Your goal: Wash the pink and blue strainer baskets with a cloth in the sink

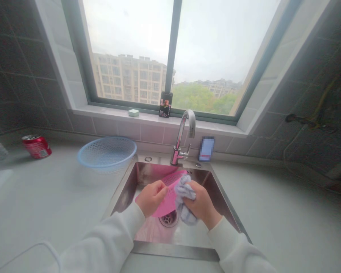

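A pink plastic basket (166,204) with a perforated wall is tilted inside the steel sink (152,248). My left hand (152,196) is closed on the basket's near left edge, thumb on top. Bunched in my right hand (201,203) is a pale cloth (186,191) with a faint grey-blue pattern. The cloth presses against the basket's right side, and its loose end hangs toward the sink floor. Below the basket the round drain (169,218) is partly visible. The far side of the basket is partly hidden by my hands and the cloth.
A chrome faucet (184,132) arches behind the sink. Left on the counter stand a blue colander (108,153) and a red can (36,146). A phone (165,104) leans on the window, near a pale green block (133,113). A blurred-out object (207,148) stands right of the faucet.
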The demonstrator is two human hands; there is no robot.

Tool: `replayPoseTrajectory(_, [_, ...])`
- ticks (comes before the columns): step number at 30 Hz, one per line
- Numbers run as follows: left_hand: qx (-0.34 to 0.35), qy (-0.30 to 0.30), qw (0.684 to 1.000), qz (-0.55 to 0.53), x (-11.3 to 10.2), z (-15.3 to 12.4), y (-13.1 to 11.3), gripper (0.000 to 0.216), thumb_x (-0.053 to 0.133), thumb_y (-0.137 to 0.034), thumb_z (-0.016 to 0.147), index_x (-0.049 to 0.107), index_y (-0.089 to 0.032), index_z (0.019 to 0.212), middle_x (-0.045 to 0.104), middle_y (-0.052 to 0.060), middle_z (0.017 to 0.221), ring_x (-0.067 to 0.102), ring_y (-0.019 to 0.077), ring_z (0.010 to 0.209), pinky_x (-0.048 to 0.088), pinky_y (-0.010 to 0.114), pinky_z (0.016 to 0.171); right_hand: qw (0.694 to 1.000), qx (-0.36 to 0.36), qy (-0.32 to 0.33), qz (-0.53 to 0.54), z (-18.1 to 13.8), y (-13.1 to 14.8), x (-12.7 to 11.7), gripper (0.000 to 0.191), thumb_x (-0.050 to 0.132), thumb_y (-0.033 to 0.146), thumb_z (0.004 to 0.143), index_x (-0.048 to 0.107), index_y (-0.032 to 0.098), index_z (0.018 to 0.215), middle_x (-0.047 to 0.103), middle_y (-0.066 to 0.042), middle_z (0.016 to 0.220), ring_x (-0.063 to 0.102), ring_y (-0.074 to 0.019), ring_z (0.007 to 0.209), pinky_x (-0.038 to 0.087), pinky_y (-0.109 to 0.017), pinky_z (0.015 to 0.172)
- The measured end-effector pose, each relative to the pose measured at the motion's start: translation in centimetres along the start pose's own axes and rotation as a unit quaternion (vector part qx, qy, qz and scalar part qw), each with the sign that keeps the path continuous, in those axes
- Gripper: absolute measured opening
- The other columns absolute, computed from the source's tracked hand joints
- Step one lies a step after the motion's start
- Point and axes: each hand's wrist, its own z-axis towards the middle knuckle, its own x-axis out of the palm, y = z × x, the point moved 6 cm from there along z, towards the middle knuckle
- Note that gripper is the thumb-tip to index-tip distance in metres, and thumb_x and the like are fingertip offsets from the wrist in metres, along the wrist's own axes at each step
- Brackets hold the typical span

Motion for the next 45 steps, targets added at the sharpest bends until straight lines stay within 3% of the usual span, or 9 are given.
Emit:
replayPoseTrajectory(3, [-0.009, 0.003, 1.000, -0.027, 0.0, 0.0, 0.1, 0.033, 0.047, -0.050, 0.089, 0.053, -0.021, 0.074, 0.057, -0.002, 0.060, 0.055, 0.0173, 0.057, 0.038, 0.027, 0.057, 0.998, 0.041, -0.050, -0.025, 0.6, -2.2, -1.5, 0.007, 0.054, 0.017, 0.076, 0.055, 0.024, 0.074, 0.061, -0.002, 0.076, 0.057, -0.0194, 0.071, 0.043, -0.031, 0.068])
replayPoseTrajectory(5, [-0.005, -0.001, 1.000, -0.025, 0.0, 0.0, 0.2, 0.033, 0.048, -0.050, 0.089, 0.054, -0.021, 0.075, 0.057, -0.002, 0.061, 0.055, 0.0174, 0.059, 0.038, 0.027, 0.058, 0.997, 0.036, -0.052, -0.031, 0.3, -1.8, -1.4, 0.008, 0.055, 0.017, 0.074, 0.054, 0.024, 0.071, 0.059, -0.001, 0.074, 0.056, -0.0187, 0.069, 0.041, -0.030, 0.066])
replayPoseTrajectory(11, [0.011, -0.003, 1.000, -0.009, 0.0, 0.1, 0.1, 0.035, 0.047, -0.049, 0.091, 0.054, -0.021, 0.073, 0.057, -0.002, 0.061, 0.054, 0.0165, 0.059, 0.038, 0.027, 0.058, 0.997, -0.058, 0.050, 0.017, -0.7, 2.0, 1.2, 0.012, 0.057, 0.016, 0.072, 0.049, 0.024, 0.069, 0.057, 0.000, 0.075, 0.054, -0.0172, 0.068, 0.040, -0.028, 0.062])
replayPoseTrajectory(17, [0.000, -0.003, 1.000, -0.015, -0.2, 0.1, -0.1, 0.034, 0.049, -0.051, 0.088, 0.054, -0.021, 0.073, 0.059, -0.002, 0.059, 0.055, 0.0170, 0.057, 0.038, 0.028, 0.058, 0.997, 0.014, -0.060, -0.039, 0.3, -1.3, -1.6, 0.011, 0.056, 0.015, 0.075, 0.052, 0.025, 0.072, 0.059, -0.002, 0.075, 0.056, -0.0196, 0.070, 0.043, -0.031, 0.067])
replayPoseTrajectory(24, [0.015, 0.009, 1.000, 0.008, 0.1, 0.1, 0.0, 0.041, 0.046, -0.055, 0.091, 0.053, -0.021, 0.070, 0.058, -0.001, 0.060, 0.054, 0.0166, 0.058, 0.037, 0.027, 0.057, 0.995, -0.067, 0.067, -0.004, -1.1, 3.3, 1.8, 0.012, 0.060, 0.015, 0.071, 0.052, 0.024, 0.070, 0.058, 0.000, 0.077, 0.054, -0.0164, 0.067, 0.039, -0.027, 0.061])
replayPoseTrajectory(31, [-0.018, -0.001, 1.000, 0.001, -0.3, 0.4, 0.4, 0.041, 0.057, -0.059, 0.082, 0.051, -0.021, 0.066, 0.053, -0.003, 0.056, 0.050, 0.0156, 0.055, 0.034, 0.025, 0.053, 0.997, 0.035, -0.062, -0.022, 0.4, -2.8, -2.1, 0.008, 0.055, 0.017, 0.075, 0.056, 0.025, 0.074, 0.063, -0.001, 0.077, 0.060, -0.0201, 0.073, 0.046, -0.032, 0.069])
replayPoseTrajectory(37, [0.005, 0.041, 0.999, -0.005, 0.0, 0.2, 0.3, 0.038, 0.050, -0.052, 0.087, 0.060, -0.018, 0.072, 0.056, -0.001, 0.063, 0.052, 0.0163, 0.061, 0.034, 0.027, 0.059, 0.994, 0.065, -0.072, -0.040, 0.6, -5.0, -3.1, 0.010, 0.054, 0.018, 0.076, 0.061, 0.024, 0.077, 0.066, -0.003, 0.082, 0.063, -0.0225, 0.078, 0.048, -0.036, 0.074])
replayPoseTrajectory(42, [0.017, 0.034, 0.999, 0.035, 0.0, 0.3, 0.0, 0.031, 0.045, -0.041, 0.088, 0.062, -0.018, 0.077, 0.062, 0.002, 0.070, 0.056, 0.0187, 0.068, 0.036, 0.028, 0.063, 0.997, 0.033, -0.060, -0.025, 0.1, -2.2, -1.9, 0.011, 0.054, 0.015, 0.073, 0.059, 0.024, 0.076, 0.063, -0.003, 0.080, 0.061, -0.0208, 0.076, 0.047, -0.033, 0.072])
replayPoseTrajectory(45, [0.001, 0.026, 0.999, 0.037, 0.3, 0.2, 0.2, 0.029, 0.046, -0.042, 0.088, 0.055, -0.020, 0.071, 0.059, 0.000, 0.063, 0.054, 0.0176, 0.062, 0.035, 0.027, 0.059, 1.000, -0.025, 0.013, 0.006, -0.7, 1.3, 0.2, 0.010, 0.056, 0.014, 0.071, 0.053, 0.024, 0.070, 0.059, -0.001, 0.075, 0.056, -0.0183, 0.070, 0.042, -0.029, 0.064])
